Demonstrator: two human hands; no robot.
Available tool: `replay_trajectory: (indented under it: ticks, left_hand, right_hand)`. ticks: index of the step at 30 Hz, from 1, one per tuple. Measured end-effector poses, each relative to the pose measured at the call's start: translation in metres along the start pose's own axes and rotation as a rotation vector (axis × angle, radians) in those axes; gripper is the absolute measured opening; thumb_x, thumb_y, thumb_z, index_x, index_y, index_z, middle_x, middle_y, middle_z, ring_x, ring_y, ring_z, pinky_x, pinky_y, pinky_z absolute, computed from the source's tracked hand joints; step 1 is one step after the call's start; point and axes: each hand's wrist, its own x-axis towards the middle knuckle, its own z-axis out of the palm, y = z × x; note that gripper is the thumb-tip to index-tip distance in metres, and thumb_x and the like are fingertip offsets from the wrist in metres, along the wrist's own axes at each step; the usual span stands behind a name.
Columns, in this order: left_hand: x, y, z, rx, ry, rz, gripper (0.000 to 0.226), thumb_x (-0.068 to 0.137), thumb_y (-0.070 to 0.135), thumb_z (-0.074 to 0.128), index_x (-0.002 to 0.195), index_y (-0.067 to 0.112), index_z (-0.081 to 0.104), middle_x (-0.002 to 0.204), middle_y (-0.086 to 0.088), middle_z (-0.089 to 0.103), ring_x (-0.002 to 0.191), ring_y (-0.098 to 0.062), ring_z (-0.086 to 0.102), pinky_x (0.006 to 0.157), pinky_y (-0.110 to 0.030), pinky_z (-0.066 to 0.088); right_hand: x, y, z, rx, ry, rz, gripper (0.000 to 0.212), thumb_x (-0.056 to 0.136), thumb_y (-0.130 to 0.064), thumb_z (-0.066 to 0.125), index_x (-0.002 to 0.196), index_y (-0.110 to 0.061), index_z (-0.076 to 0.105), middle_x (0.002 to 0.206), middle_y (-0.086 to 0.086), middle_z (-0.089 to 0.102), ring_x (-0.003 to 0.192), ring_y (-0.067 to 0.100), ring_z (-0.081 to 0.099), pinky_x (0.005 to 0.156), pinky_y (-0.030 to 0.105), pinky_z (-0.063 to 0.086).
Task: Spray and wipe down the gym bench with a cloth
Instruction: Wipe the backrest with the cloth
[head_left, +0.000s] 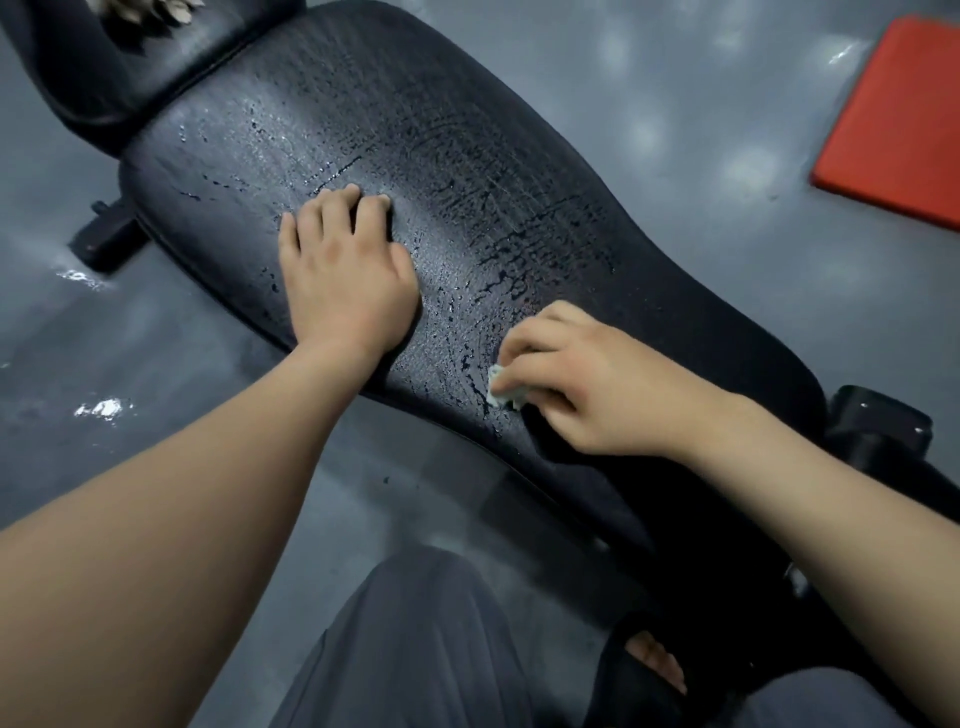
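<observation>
Bench pad (467, 156), head view: black, textured, long and rounded, running diagonally from upper left to lower right. Droplets (452, 312): wet beads and streaks across middle and left part of pad, thickest between the two hands. Left hand (343, 270): palm down, flat on pad left of centre, fingers close together and slightly bent at tips, thumb lying alongside toward the right, holding nothing; bare forearm reaching in from lower left. Right hand (582, 384): knuckles up, near the pad's near edge, fingers curled and bunched, pinching cloth against the surface; bare forearm entering from lower right. Cloth (504, 392): small pale wad, mostly hidden under the fingertips, touching pad at lower end of the wet patch. Second pad (104, 78): black, just beyond upper-left end of bench pad, narrow gap between. Tan object (150, 10): on second pad at top edge, cut off, kind not discernible. Frame foot (104, 234): black, on floor under left end. Frame bracket (878, 421): black, bolted, beside right end. Floor (701, 104): grey, glossy, with soft light patches. Red mat (893, 119): flat on floor, upper right, well apart from bench. Grey trousers (426, 649): bottom centre. Sandalled foot (654, 670): bare toes under black strap, lower right.
</observation>
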Motion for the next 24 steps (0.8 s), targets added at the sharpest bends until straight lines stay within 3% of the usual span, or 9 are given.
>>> replay_trajectory:
  ticks: [3, 8, 13, 16, 22, 24]
  left_hand:
    - [0.000, 0.001, 0.002, 0.003, 0.022, -0.004, 0.050, 0.089, 0.034, 0.036, 0.131, 0.020, 0.059, 0.142, -0.011, 0.053, 0.134, -0.035, 0.043, 0.119, -0.053, 0.024]
    - [-0.002, 0.004, -0.003, -0.036, -0.007, 0.010, 0.050, 0.090, 0.030, 0.038, 0.133, 0.016, 0.059, 0.142, -0.013, 0.053, 0.133, -0.037, 0.043, 0.120, -0.055, 0.024]
    - [-0.023, 0.030, -0.013, -0.198, -0.025, 0.193, 0.049, 0.088, 0.024, 0.047, 0.136, 0.017, 0.056, 0.141, -0.008, 0.053, 0.133, -0.031, 0.045, 0.120, -0.055, 0.025]
    - [-0.033, 0.044, -0.007, -0.181, -0.055, 0.289, 0.049, 0.088, 0.026, 0.043, 0.134, 0.019, 0.059, 0.137, -0.007, 0.055, 0.130, -0.031, 0.046, 0.119, -0.055, 0.027]
    - [-0.036, 0.044, -0.002, -0.140, -0.051, 0.270, 0.048, 0.089, 0.028, 0.041, 0.132, 0.020, 0.061, 0.137, -0.006, 0.055, 0.129, -0.032, 0.046, 0.120, -0.051, 0.027]
    - [-0.036, 0.044, -0.002, -0.130, -0.043, 0.280, 0.048, 0.089, 0.028, 0.040, 0.132, 0.020, 0.061, 0.137, -0.006, 0.056, 0.128, -0.032, 0.047, 0.119, -0.051, 0.027]
  right_hand:
    - [-0.009, 0.000, 0.005, -0.043, -0.001, 0.009, 0.020, 0.096, -0.020, 0.059, 0.110, -0.026, 0.073, 0.112, -0.004, 0.060, 0.100, 0.025, 0.051, 0.082, 0.040, 0.049]
    - [-0.001, -0.007, 0.016, -0.088, 0.211, 0.188, 0.018, 0.098, -0.025, 0.062, 0.114, -0.023, 0.072, 0.112, -0.002, 0.059, 0.098, 0.024, 0.049, 0.073, 0.039, 0.052]
    - [-0.020, -0.013, 0.008, -0.015, 0.044, 0.107, 0.024, 0.093, -0.022, 0.062, 0.115, -0.026, 0.072, 0.110, -0.003, 0.057, 0.096, 0.022, 0.046, 0.082, 0.038, 0.049]
    - [-0.029, -0.013, 0.001, 0.005, -0.057, 0.061, 0.032, 0.083, -0.014, 0.064, 0.110, -0.028, 0.075, 0.106, -0.004, 0.058, 0.095, 0.022, 0.048, 0.083, 0.031, 0.047]
    - [-0.015, -0.018, 0.013, -0.066, 0.132, 0.195, 0.022, 0.093, -0.019, 0.062, 0.110, -0.026, 0.073, 0.107, -0.002, 0.059, 0.093, 0.024, 0.047, 0.076, 0.040, 0.050]
    - [-0.017, -0.021, 0.012, -0.047, 0.094, 0.172, 0.024, 0.089, -0.017, 0.062, 0.108, -0.025, 0.075, 0.103, -0.003, 0.058, 0.090, 0.022, 0.046, 0.078, 0.038, 0.049]
